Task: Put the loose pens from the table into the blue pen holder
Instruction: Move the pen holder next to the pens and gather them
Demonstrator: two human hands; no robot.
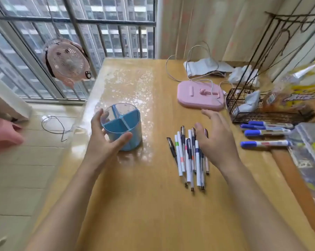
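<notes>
The blue pen holder (127, 127) stands upright on the wooden table (144, 205), round and split into compartments that look empty. My left hand (104, 140) curls around its near left side, thumb against the front wall and fingers on the far rim. A bunch of several loose pens (187, 156) lies side by side to the right, caps pointing away from me. My right hand (216, 140) hovers over the right edge of that bunch, fingers spread, holding nothing.
Several blue-capped markers (263, 132) lie further right, in front of a black wire basket (243, 109). A pink stand (200, 96) with a white cable lies behind the pens. A pink fan (66, 60) hangs left of the table, before the window. Plastic boxes sit at the right edge.
</notes>
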